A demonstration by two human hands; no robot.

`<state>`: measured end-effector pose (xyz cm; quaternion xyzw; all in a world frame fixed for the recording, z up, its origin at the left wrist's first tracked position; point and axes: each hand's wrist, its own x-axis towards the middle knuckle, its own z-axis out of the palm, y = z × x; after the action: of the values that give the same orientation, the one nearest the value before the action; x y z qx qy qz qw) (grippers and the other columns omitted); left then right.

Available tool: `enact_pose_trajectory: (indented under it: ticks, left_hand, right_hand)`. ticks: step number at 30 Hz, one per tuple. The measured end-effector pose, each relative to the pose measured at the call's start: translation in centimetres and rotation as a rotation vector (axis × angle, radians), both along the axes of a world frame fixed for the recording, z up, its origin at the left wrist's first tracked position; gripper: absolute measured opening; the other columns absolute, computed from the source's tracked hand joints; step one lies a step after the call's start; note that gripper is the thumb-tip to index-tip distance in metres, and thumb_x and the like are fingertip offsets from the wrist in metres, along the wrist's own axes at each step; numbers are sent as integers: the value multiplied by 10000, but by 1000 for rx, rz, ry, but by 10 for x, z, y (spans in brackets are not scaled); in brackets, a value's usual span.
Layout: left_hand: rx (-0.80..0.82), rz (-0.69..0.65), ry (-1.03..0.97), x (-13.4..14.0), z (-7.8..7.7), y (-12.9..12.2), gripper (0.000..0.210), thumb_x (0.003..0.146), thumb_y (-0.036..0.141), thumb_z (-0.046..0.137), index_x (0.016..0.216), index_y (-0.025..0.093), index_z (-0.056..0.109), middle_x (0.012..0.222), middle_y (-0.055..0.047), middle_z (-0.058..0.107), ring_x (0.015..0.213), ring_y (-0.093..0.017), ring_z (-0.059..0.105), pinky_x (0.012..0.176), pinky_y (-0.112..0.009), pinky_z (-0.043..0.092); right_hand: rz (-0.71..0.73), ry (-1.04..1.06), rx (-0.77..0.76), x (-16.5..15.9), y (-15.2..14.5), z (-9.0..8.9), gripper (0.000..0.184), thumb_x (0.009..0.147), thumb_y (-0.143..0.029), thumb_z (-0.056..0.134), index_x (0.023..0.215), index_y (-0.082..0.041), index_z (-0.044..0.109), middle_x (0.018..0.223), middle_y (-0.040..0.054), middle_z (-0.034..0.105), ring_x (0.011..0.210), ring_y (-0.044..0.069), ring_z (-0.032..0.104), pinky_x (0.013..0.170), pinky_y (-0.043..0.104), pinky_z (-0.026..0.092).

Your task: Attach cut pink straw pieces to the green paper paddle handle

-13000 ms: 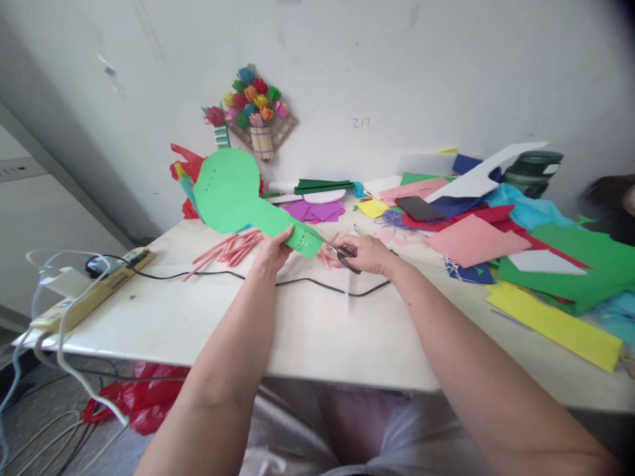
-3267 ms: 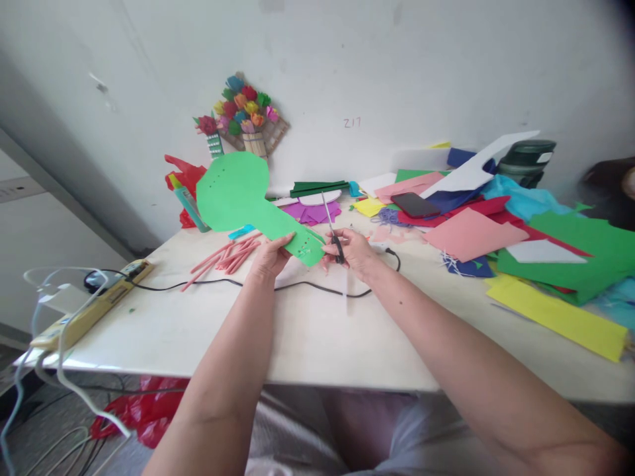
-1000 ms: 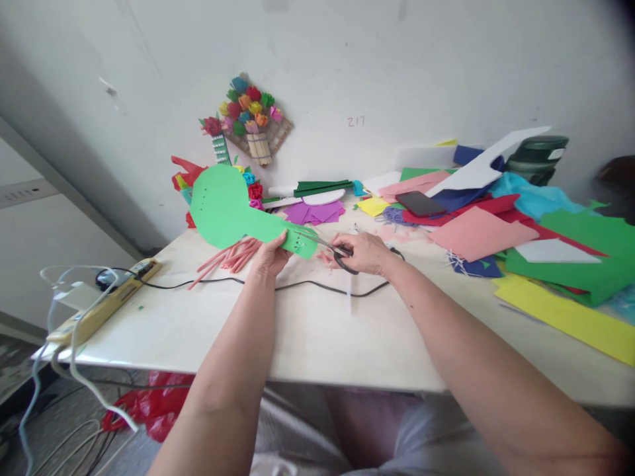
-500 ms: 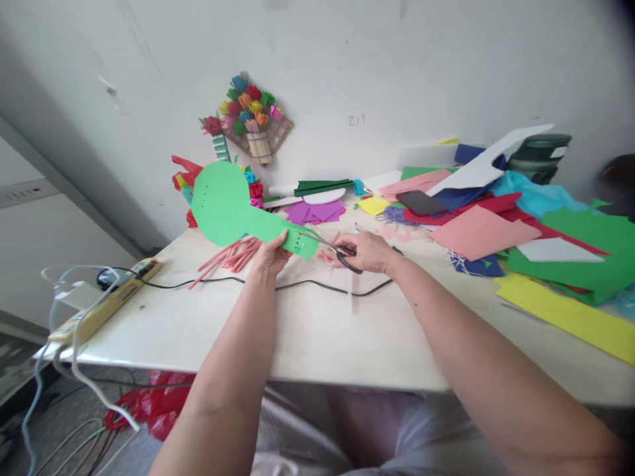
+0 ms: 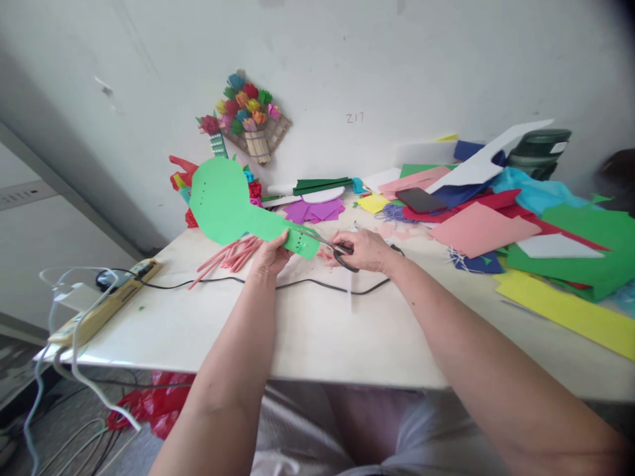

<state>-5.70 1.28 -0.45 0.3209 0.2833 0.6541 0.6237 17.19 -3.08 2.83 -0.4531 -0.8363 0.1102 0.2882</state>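
A bright green sheet (image 5: 221, 201), rounded at the left with a narrow strip running right, is held up above the table. My left hand (image 5: 274, 256) pinches the strip from below, thumb on top. Small dark marks show on both the round part and the strip. In my right hand (image 5: 364, 250) is a pair of scissors (image 5: 346, 260) with black handles, fingers closed round them. The blades reach left over the strip's upper edge; whether they are parted I cannot tell. Pink rolled sticks (image 5: 237, 254) lie under the sheet.
Coloured sheets (image 5: 483, 229) and a phone (image 5: 421, 200) are heaped at the right. Purple pieces (image 5: 313, 211) lie at the back. A black cable (image 5: 317, 283) crosses the table to a power strip (image 5: 106, 301) at the left. Paper flowers (image 5: 251, 106) hang on the wall.
The scissors and my right hand have shifted very slightly left along the strip. My left hand keeps its hold on the green sheet.
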Motion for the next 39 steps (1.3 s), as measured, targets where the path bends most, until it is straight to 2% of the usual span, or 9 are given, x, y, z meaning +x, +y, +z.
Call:
enact_pose_trajectory:
  ticks: [14,23,32,39]
  left_hand:
    - [36,-35,-40,-2,-1,2,318,743,13,540,1009,173,609,798,-5,688,712,-116,643,734,-246,510]
    - [2,5,-16,0,3,-1,244,742,35,569,923,188,631,757,2,679,707,-118,642,700,-231,509]
    - [0,2,-39,1,4,-2,315,768,24,521,1015,197,611,746,7,681,683,-110,642,703,-233,517]
    - [-6,7,-23,0,4,-1,329,744,45,576,1032,202,603,768,10,681,690,-108,645,736,-240,513]
  right_hand:
    - [13,28,-25,1,-2,3,237,615,-413,643,818,-296,680,740,-59,665,646,117,555,556,217,317]
    - [15,37,-5,1,2,0,210,624,-368,633,817,-295,670,711,-68,659,625,109,551,540,209,309]
    - [24,56,-8,1,5,-2,221,632,-366,626,832,-283,670,685,-67,649,606,103,545,540,201,314]
    - [10,38,-11,2,5,-1,214,645,-368,616,835,-283,666,679,-63,652,612,107,552,548,206,319]
